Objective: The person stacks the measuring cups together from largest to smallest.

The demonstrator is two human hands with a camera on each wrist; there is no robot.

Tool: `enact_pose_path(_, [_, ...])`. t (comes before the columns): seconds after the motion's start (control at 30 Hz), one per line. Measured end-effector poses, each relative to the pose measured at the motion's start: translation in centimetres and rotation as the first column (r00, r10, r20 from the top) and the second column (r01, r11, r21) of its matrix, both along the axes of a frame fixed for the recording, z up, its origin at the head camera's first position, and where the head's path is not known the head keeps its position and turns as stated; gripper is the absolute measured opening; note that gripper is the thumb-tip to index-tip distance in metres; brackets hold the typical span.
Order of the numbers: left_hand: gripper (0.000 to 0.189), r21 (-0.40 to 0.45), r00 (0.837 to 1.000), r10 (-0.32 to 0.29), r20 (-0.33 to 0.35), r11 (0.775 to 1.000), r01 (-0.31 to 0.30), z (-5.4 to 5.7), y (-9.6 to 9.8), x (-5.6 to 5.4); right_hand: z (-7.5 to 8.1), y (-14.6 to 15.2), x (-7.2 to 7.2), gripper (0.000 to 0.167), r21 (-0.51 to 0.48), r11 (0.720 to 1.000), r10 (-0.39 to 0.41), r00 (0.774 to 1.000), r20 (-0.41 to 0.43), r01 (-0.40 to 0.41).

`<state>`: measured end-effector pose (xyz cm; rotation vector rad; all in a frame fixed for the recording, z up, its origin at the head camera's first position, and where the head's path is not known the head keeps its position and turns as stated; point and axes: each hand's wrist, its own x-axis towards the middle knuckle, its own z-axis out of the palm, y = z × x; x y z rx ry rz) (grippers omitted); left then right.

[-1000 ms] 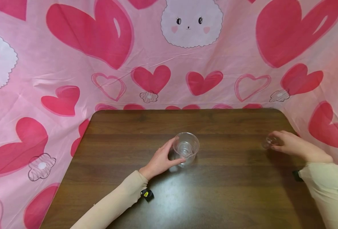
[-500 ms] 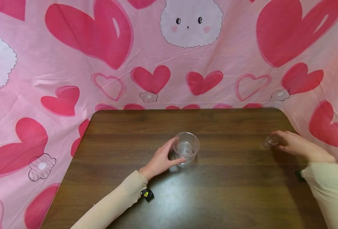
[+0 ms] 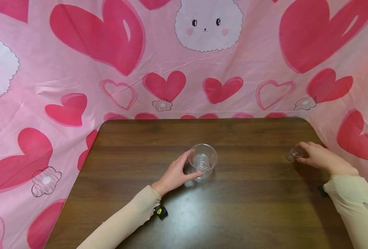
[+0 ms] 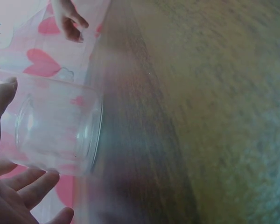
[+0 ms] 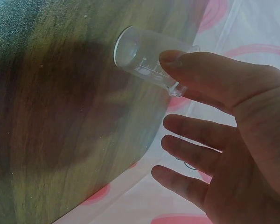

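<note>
Around the side of a large clear beaker [image 3: 211,156] my left hand [image 3: 173,176] curls, fingers on the far side and thumb on the near side. A smaller clear vessel [image 3: 201,162] shows through it, nested inside. In the left wrist view the beaker [image 4: 56,126] stands between thumb and fingers. Toward the table's right edge my right hand [image 3: 319,157] pinches a small clear beaker [image 3: 292,155] near its rim. The right wrist view shows white markings on that small beaker [image 5: 147,58], the thumb across it and the other fingers held away from it.
A dark brown wooden table [image 3: 249,200] with rounded far corners lies beneath both hands. Pink cloth [image 3: 159,41] printed with hearts hangs behind it and along both sides. A black wrist device [image 3: 161,211] sits at the left cuff.
My right hand drew slightly back from the small beaker half a second ago, its fingers loosened, and now pinches it again. The small beaker and my left hand have stayed in place.
</note>
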<state>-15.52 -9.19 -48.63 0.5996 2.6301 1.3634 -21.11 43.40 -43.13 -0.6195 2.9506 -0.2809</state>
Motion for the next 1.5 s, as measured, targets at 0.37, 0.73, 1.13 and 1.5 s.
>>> enact_pose_path(0.37, [0.094,0.003,1.000,0.000,0.007,1.000,0.000,0.1,0.0,-0.2,0.1,-0.1,-0.3,0.043,0.038,0.998,-0.051,0.998,0.044,0.049])
enact_pose_path(0.73, [0.093,-0.006,1.000,-0.006,0.001,1.000,0.006,0.0,0.0,-0.2,0.1,-0.4,-0.4,0.043,0.059,0.996,-0.065,0.997,0.046,0.062])
enact_pose_path(1.13, [0.094,-0.005,1.000,-0.008,-0.004,1.000,0.008,-0.1,0.0,-0.2,0.3,-0.8,-0.4,0.039,0.074,0.995,-0.065,0.997,0.040,0.062])
enact_pose_path(1.5, [0.093,0.006,1.000,-0.015,-0.014,1.000,0.015,-0.1,-0.1,-0.2,0.6,-1.5,-0.2,0.034,0.092,0.993,-0.073,0.997,0.024,0.071])
